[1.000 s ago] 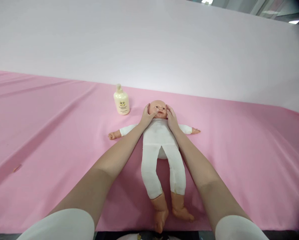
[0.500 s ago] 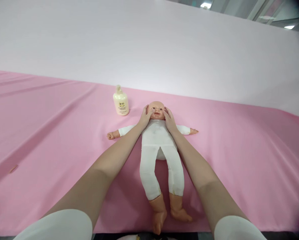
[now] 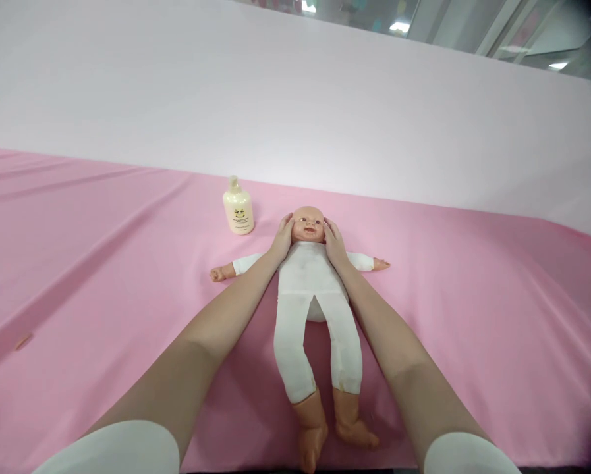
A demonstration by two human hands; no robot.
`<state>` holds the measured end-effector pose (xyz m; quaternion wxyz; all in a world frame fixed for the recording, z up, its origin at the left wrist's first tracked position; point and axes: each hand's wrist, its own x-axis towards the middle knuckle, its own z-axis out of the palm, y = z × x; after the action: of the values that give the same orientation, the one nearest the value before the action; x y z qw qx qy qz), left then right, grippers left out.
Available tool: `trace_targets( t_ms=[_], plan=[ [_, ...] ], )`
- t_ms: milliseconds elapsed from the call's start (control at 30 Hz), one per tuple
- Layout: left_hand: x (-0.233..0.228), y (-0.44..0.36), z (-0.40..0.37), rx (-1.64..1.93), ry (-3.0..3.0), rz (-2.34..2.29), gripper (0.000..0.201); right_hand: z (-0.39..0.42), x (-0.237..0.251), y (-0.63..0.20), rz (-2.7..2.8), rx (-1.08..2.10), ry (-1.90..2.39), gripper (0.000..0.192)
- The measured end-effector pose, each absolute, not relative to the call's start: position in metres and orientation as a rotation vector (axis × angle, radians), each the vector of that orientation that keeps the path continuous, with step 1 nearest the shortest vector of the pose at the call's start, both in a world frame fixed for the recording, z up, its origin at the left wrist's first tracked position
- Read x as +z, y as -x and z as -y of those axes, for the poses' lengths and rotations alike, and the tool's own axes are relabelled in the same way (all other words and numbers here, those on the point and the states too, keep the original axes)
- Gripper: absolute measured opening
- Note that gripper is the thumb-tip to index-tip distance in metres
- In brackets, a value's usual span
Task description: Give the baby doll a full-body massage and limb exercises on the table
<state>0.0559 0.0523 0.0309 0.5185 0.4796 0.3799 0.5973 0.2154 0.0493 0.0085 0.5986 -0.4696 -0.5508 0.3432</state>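
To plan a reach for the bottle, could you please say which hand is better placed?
Probably the left hand: it is nearer the bottle, on that same side of the doll; the right hand is opposite.

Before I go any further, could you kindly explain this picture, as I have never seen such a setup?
There is no machine: these are a person's bare hands, seen from a camera worn on their head, looking forward and down. A doll in white lies face up on a pink cloth. The left hand and right hand cup the doll's head from either side. A pale yellow bottle stands beyond the left hand, untouched.
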Motion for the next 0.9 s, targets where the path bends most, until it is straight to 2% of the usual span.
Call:
trace_targets(
  t_ms=[167, 400, 667, 767, 900],
  plan=[
    [0.035, -0.055, -0.049, 1.449, -1.062, -0.888, 0.036, -0.049, 0.009, -0.216, 1.278, 0.778, 1.102, 0.051],
    [0.027, -0.061, -0.057, 1.466, -1.105, -0.882, 0.05, -0.041, 0.019, -0.218, 1.295, 0.808, 1.13, 0.05],
    [0.017, -0.061, -0.066, 1.475, -1.116, -0.847, 0.043, -0.042, 0.019, -0.22, 1.291, 0.809, 1.138, 0.053],
    [0.015, -0.06, -0.066, 1.467, -1.173, -0.883, 0.055, -0.036, 0.023, -0.217, 1.278, 0.837, 1.134, 0.061],
    [0.016, -0.058, -0.064, 1.435, -1.293, -0.934, 0.084, -0.031, 0.029, -0.215, 1.3, 0.891, 1.104, 0.073]
  ],
)
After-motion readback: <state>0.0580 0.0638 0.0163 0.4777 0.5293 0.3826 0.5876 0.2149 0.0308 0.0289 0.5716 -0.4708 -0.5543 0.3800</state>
